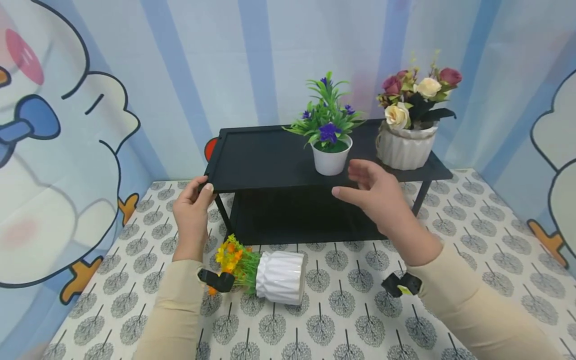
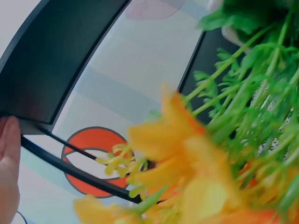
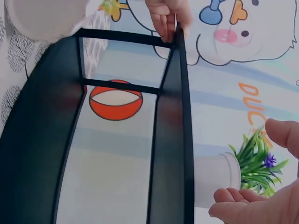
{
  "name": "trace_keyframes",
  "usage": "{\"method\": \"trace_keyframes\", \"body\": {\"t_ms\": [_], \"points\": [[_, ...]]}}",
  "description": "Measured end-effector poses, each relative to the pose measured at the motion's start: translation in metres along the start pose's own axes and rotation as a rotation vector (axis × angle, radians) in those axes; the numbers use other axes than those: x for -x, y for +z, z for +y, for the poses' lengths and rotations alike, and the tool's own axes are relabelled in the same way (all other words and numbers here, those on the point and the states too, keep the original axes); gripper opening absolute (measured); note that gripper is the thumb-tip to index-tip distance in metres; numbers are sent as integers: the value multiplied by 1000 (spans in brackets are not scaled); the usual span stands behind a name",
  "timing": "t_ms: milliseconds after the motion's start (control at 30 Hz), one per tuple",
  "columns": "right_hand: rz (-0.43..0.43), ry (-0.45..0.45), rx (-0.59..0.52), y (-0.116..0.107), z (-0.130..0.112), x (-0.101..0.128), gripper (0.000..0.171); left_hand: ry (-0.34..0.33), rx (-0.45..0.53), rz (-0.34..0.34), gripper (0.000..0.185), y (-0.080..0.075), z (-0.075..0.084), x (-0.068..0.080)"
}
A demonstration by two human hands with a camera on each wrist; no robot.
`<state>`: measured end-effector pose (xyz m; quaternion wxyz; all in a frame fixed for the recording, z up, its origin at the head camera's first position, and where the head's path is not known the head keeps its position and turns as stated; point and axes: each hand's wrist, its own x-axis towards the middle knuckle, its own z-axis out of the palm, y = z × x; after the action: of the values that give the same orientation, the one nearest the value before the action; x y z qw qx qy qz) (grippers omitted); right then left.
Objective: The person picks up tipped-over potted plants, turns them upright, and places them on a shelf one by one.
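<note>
The left hand (image 1: 192,210) pinches the front left corner of the black two-tier shelf (image 1: 270,157), thumb and fingertips curled over its raised rim; the right wrist view shows the same grip on the corner (image 3: 168,18). The right hand (image 1: 378,192) hovers with fingers spread and relaxed, holding nothing, just in front of the shelf's top board. Just beyond its fingertips stands the small white pot of purple flowers (image 1: 330,150), upright on the top board and apart from the hand; the right wrist view shows this pot (image 3: 217,179) close to the open palm (image 3: 261,205). Farther right of that hand, also on the top board, stands the ribbed white pot of roses (image 1: 407,142). Below the left hand, a ribbed white pot of yellow and orange flowers (image 1: 279,277) lies on its side on the tree-patterned desk (image 1: 351,300), blooms pointing toward the left wrist.
</note>
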<state>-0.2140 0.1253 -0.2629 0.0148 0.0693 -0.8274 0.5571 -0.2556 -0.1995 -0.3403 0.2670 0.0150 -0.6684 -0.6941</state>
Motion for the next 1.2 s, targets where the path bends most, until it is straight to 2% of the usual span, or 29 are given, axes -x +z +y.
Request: {"method": "trace_keyframes", "body": {"t_ms": [133,267,567,767,967,1200], "points": [[-27,-20,5,9,8,2,68,-30,20,-35,30,-2,1,-4],[-128,-56,81,26,14,4,66,-45,18,-37,30,-3,1,-4],[-451,-83,374,87,10,6,70,-34,22,-28,31,-7,3,-2],[-609,-177,691,126,6,7,75,-41,17,-12,31,-9,1,-1],[-641,-238,948,149,7,11,78,-42,9,-6,31,-8,0,0],[-607,-280,1090,158,8,13,81,-34,26,-10,32,-5,2,-3]]}}
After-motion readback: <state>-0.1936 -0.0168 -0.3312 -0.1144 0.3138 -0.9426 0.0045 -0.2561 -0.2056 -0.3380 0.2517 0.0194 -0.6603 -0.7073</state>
